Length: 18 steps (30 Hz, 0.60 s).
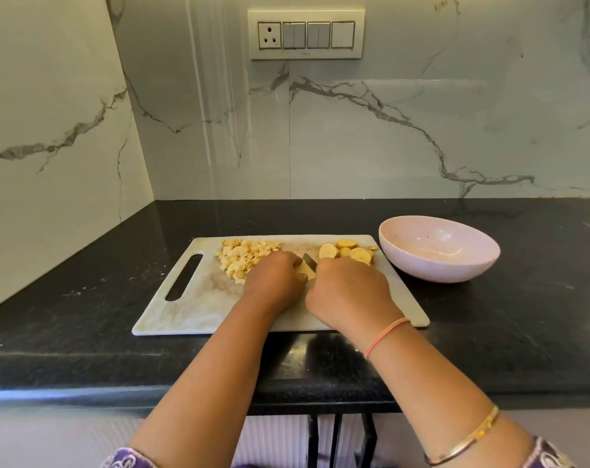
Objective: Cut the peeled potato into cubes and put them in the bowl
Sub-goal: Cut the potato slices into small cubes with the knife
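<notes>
1. Fingers (pixel 288 260) of the left hand (pixel 273 282) are curling down over the potato piece (pixel 307 272) in the head view, pinning it to the cutting board (pixel 192 309).
2. Right hand (pixel 349 292) is gripping the knife (pixel 310 260), whose handle is hidden; the blade is lying just right of that piece, pointing away from the person.
3. Cubes (pixel 244 258) are lying left of the piece and slices (pixel 347 253) to its right; the bowl (pixel 439 270) is sitting nearer the right hand.

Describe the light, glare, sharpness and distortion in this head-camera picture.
Head view: soft, even light, faint shadows; pale glare streaks the marble wall and counter edge; wide-angle distortion slightly bows that edge; left hand holding the potato piece, right hand gripping the knife and the potato cubes look sharp.
</notes>
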### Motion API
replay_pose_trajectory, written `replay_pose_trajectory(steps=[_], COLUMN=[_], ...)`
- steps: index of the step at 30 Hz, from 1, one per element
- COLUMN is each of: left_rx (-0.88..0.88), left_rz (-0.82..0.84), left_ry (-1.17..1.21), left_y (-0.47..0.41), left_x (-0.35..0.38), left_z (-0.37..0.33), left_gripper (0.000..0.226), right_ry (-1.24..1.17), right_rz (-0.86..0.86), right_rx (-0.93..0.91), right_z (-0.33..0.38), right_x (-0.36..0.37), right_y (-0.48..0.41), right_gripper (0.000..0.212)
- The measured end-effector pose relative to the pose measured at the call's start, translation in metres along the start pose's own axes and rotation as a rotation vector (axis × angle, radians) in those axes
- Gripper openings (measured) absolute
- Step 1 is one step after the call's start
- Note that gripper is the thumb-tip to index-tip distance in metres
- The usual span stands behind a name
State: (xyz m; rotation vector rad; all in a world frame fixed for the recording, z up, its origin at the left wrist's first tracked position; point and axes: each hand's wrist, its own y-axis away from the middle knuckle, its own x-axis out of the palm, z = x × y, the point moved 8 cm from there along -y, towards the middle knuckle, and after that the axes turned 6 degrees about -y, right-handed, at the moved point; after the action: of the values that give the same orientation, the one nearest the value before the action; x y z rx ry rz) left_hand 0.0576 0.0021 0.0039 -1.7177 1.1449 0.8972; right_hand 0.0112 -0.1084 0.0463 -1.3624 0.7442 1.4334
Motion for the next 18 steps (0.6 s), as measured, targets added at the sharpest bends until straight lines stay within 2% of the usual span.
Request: replay_pose_trajectory(steps=[4, 18], left_rx=[-0.025, -0.079], left_rz=[0.021, 0.052], left_ry=[-0.032, 0.029], left_y=[0.002, -0.002], left_x=[0.005, 0.004], left_z=[0.001, 0.005], left_gripper=[0.031, 0.038], right_ry=[0.012, 0.006], right_rz=[-0.03, -0.016], right_rx=[-0.048, -0.135], right_z=[0.008, 0.012], right_x=[0.006, -0.002], right_y=[0.008, 0.027], right_gripper=[0.025, 0.018])
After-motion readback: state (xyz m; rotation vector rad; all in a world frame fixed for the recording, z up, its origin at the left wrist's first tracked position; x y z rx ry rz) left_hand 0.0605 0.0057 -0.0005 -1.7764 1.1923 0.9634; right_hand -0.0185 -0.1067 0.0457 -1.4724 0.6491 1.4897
